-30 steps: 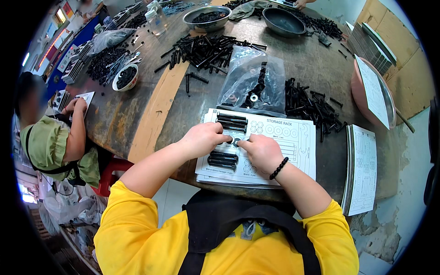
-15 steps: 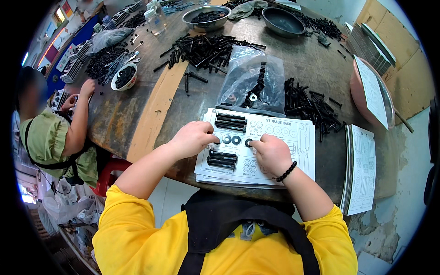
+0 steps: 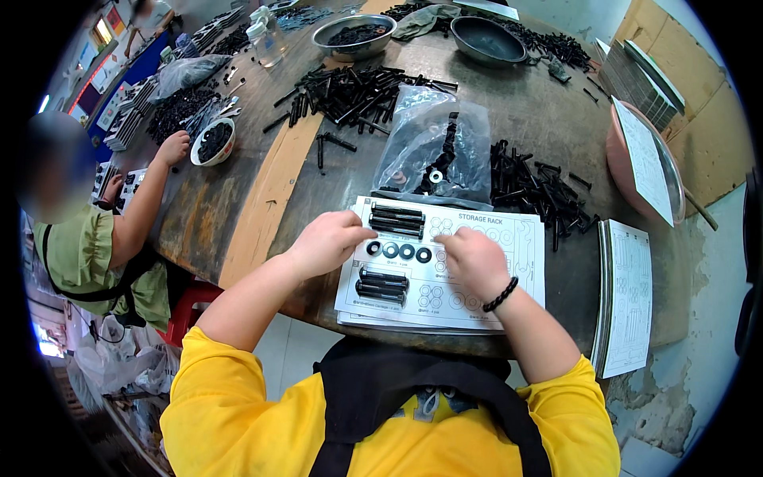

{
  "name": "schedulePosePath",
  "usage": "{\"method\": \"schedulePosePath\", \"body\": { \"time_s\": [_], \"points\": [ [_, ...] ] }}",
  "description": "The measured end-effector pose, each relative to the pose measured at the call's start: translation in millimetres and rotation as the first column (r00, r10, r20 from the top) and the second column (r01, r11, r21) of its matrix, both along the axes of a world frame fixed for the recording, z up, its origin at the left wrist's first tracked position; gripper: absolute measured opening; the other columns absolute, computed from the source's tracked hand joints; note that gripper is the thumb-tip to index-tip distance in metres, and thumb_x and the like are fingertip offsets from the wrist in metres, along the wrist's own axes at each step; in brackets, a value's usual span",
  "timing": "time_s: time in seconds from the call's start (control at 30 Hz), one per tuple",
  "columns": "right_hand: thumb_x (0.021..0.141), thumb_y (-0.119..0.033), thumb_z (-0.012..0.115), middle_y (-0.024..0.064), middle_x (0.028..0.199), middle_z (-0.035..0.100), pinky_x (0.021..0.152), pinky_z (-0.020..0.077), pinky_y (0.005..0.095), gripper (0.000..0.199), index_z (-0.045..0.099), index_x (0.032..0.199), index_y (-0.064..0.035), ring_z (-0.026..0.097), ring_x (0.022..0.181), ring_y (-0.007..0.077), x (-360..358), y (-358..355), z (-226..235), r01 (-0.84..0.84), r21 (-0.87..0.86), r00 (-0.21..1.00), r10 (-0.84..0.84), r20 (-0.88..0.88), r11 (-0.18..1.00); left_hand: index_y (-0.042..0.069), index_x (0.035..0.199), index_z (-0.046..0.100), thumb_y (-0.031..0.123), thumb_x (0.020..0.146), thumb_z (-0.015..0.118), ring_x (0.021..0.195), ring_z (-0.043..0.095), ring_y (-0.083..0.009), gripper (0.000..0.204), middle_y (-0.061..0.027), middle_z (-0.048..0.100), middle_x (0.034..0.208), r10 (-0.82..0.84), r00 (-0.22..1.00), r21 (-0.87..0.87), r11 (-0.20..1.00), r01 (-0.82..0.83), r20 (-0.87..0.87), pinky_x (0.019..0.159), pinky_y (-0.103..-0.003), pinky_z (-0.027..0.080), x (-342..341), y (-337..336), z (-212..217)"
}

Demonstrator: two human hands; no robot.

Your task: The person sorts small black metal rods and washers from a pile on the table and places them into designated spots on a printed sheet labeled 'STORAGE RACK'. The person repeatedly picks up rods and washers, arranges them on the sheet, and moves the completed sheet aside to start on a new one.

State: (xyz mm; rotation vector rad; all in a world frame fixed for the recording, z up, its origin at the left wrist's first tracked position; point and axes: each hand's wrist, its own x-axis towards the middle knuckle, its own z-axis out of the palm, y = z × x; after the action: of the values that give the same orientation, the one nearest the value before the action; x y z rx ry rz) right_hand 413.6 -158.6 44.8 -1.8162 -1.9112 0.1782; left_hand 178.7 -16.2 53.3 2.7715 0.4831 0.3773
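Note:
A printed card sheet (image 3: 509, 294) lies on top of a stack at the table's front edge. On it sit two bundles of long black bolts, an upper bundle (image 3: 397, 220) and a lower bundle (image 3: 382, 285). Between them runs a row of several round black washers (image 3: 406, 251). My left hand (image 3: 330, 241) hovers by the row's left end, thumb and forefinger pinched together just off the end washer. My right hand (image 3: 475, 258), wearing a black bead bracelet (image 3: 501, 294), is curled to the right of the row. Nothing shows in either hand.
Behind the sheet lies a clear plastic bag (image 3: 437, 143) of black parts, with bolt piles (image 3: 358, 95) around it. A metal bowl (image 3: 354, 49), a dark pan (image 3: 488, 40) and a pink basin (image 3: 628, 171) stand farther off. Another person (image 3: 95, 246) works at left, beside a small bowl (image 3: 213, 143).
Both hands have come off the end washers, which now lie fully visible in the row. The right hand moved slightly right. The other person's hand reached to the small bowl.

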Motion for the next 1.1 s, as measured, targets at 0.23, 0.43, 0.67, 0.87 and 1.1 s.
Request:
{"method": "schedulePosePath", "body": {
  "time_s": [0.23,0.43,0.67,0.87,1.1],
  "points": [
    [0.075,-0.014,0.062,0.0091,0.085,0.057,0.069,0.0478,0.0368,0.019,0.064,0.092,-0.0095,0.057,0.08,0.0271,49,75,-9,0.112,0.115,0.99,-0.12,0.07,0.987,0.007,0.096,0.062,0.005,0.077,0.057,0.088,0.057,-0.027,0.021,-0.0091,0.059,0.093,0.02,0.994,-0.05,0.999,-0.015,0.108,0.076,-0.036,0.047,82,29,4],
    [0.08,-0.015,0.051,0.0098,0.096,0.056,0.076,0.049,0.037,0.017,0.064,0.09,-0.0141,0.057,0.093,0.0265,53,132,-20,0.283,-0.152,0.926,-0.229,0.301,0.947,0.014,0.079,0.067,0.016,0.072,0.059,0.085,0.056,-0.0178,0.011,0.0003,0.063,0.086,0.031,0.987,0.39,0.92,0.033,-0.157,0.077,-0.033,0.039,143,61,-16],
    [0.076,-0.024,0.06,0.0112,0.088,0.058,0.073,0.0481,0.0386,0.015,0.065,0.082,-0.0108,0.058,0.087,0.0277,62,145,-23,0.292,-0.071,0.946,-0.277,0.169,0.954,0.012,0.076,0.066,0.024,0.072,0.061,0.085,0.055,-0.0181,0.014,-0.002,0.061,0.083,0.357,0.92,0.579,0.789,-0.204,-0.163,0.077,-0.034,0.037,150,94,-17],
    [0.08,-0.022,0.06,0.0139,0.076,0.064,0.062,0.0473,0.0305,0.025,0.063,0.092,-0.0006,0.061,0.065,0.0207,90,131,-20,0.317,-0.128,0.745,-0.331,-0.579,0.94,0.013,0.089,0.063,0.022,0.071,0.065,0.094,0.056,-0.0219,0.019,-0.0034,0.057,0.092,0.032,0.996,0.393,0.92,0.005,-0.087,0.081,-0.035,0.041,167,94,-34],
    [0.083,-0.015,0.059,0.0018,0.07,0.058,0.052,0.0423,0.0224,0.019,0.06,0.094,0.0003,0.052,0.056,0.0082,104,69,1,0.17,-0.294,0.469,-0.34,-0.815,0.941,0.013,0.082,0.064,0.021,0.076,0.059,0.085,0.059,-0.0234,0.011,-0.0044,0.058,0.085,0.139,0.941,0.494,0.869,0.034,-0.308,0.076,-0.035,0.042,190,95,-31]
  ]
}}
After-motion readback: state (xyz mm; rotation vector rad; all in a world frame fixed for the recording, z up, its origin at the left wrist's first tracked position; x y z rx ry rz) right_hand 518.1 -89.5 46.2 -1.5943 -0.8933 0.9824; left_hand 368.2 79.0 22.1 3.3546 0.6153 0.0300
